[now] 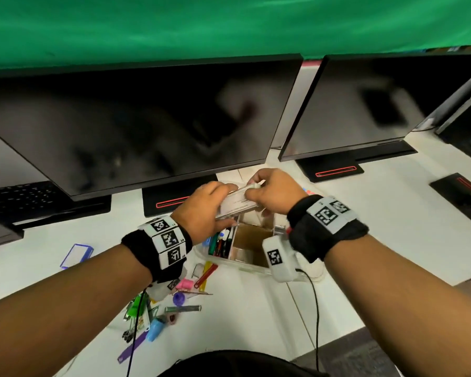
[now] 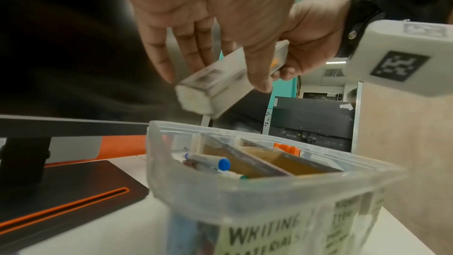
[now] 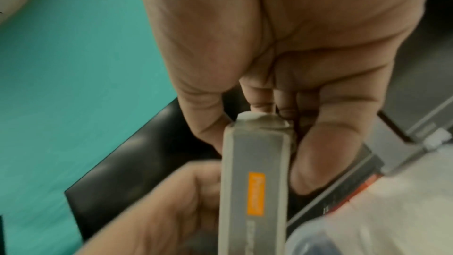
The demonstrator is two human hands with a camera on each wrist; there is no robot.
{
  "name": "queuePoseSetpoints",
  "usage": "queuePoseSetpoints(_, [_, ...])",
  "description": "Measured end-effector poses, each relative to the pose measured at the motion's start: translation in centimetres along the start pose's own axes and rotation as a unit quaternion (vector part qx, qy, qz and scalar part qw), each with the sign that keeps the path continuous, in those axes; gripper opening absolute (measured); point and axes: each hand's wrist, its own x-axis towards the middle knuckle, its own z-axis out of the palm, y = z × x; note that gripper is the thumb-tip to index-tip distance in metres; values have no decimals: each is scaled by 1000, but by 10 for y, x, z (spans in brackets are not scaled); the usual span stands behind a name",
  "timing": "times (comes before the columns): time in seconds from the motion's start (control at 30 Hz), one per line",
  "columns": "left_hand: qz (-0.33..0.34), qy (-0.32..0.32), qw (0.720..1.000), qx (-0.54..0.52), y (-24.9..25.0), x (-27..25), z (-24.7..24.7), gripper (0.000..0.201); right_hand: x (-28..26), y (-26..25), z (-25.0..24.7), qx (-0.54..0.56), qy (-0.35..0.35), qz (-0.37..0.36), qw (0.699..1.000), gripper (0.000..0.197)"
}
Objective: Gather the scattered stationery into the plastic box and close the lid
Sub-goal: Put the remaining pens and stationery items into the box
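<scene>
Both hands hold a small, pale rectangular case (image 1: 235, 205) just above the clear plastic box (image 1: 239, 263). My left hand (image 1: 219, 206) grips the case's long sides between thumb and fingers (image 2: 186, 53). At the case's far end, my right hand (image 1: 253, 190) pinches it with curled fingers (image 3: 308, 162). An orange label shows on the case (image 3: 255, 193). The box (image 2: 269, 187) has cardboard dividers, and markers (image 2: 208, 162) lie in its left compartment. Loose stationery (image 1: 169, 303) is scattered on the table near my left forearm. I cannot make out the lid.
Two dark monitors (image 1: 147, 123) stand right behind the box, their stands (image 1: 172, 202) close to it. A keyboard (image 1: 25, 200) lies far left. A blue-rimmed clear item (image 1: 76, 255) lies apart at the left. A black cable (image 1: 314, 308) hangs from my right wrist.
</scene>
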Motion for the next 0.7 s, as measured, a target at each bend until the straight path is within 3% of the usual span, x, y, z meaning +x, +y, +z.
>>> queuePoseSetpoints(0.1, [-11, -15, 998, 67, -7, -3, 5, 76, -10, 7, -37, -72, 49, -4, 996, 18])
queuePoseSetpoints(0.2, [-64, -41, 992, 97, -22, -6, 14, 71, -17, 23, -62, -219, 92, 7, 971, 25])
queuePoseSetpoints(0.37, [-112, -85, 989, 46, -29, -7, 28, 62, -9, 63, -51, -359, -1, 110, 927, 35])
queuePoseSetpoints(0.43, [-116, -90, 988, 51, -30, -8, 32, 58, -4, 77, -40, -377, -21, 135, 916, 36])
queuePoseSetpoints(0.57, [-109, -93, 987, 73, -34, -14, 41, 57, 5, 101, -20, -338, -43, 185, 922, 32])
queuePoseSetpoints(0.7, [-117, -95, 986, 71, -36, -16, 43, 58, 13, 107, -7, -340, -57, 194, 918, 30])
